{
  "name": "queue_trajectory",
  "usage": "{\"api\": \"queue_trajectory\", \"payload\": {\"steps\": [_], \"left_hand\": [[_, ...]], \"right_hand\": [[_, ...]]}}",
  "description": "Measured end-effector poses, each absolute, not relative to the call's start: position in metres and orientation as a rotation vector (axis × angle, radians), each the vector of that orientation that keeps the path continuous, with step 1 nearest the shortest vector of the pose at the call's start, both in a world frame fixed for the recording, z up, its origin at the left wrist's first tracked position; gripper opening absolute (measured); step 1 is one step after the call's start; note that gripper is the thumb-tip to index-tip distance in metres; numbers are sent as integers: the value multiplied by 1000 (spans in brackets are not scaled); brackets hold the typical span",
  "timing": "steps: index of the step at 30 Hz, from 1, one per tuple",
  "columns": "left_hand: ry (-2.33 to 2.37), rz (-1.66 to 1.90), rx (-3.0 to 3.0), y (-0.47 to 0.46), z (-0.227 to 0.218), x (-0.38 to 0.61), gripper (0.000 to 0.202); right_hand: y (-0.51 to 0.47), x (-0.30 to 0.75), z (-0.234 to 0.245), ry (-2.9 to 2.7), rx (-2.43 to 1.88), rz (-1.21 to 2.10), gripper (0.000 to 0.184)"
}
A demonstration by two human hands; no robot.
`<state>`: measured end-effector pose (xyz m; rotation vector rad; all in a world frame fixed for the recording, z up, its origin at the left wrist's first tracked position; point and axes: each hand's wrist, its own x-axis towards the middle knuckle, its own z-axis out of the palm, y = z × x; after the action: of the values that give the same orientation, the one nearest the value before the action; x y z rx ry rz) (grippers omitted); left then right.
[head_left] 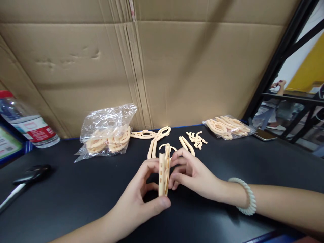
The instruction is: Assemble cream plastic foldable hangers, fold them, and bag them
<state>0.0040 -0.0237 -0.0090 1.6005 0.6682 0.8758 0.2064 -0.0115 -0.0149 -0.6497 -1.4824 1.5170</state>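
Observation:
Above the table, my left hand (145, 194) grips a beige plastic folding clothes hanger (163, 175), its thumb near the lower end and its fingers behind. The hanger is upright and seen nearly edge-on, with small slots along one side. My right hand (188, 170) is on the hanger's right side, fingers curled and fingertips against it; their exact contact is partly hidden. Just beyond lie loose hanger arms (159, 138), another pair of arms (186, 145) and a small pile of hooks (196, 139). A curved hook (164, 146) shows partly behind the held hanger.
A clear bag of beige parts (108, 138) stands at the back left, another bag (227, 127) at the back right beside a phone (265, 135). On the left are a bottle (30, 125) and a black-headed tool (32, 173). Cardboard (202, 67) walls the back; a person's hand (281, 83) shows far right.

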Motion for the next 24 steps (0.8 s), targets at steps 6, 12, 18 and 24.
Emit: {"api": "queue_trajectory", "payload": {"steps": [6,12,18,24], "left_hand": [[838,1005,1895,-21,-13,3,33],[977,1031,1986,-26,-9,6,33],[1075,1087,1910,-29,-8,9,10],[1011,1223,1761,-28,-10,6,29]], "right_hand": [[-18,209,-5,-1617,-402,1669,32],[-24,207,-11,-1778,-590,1401,28],[-12,207,-12,-1659,-826,1196,17],[-9,209,-10,-1554,-779,1234,20]]}}
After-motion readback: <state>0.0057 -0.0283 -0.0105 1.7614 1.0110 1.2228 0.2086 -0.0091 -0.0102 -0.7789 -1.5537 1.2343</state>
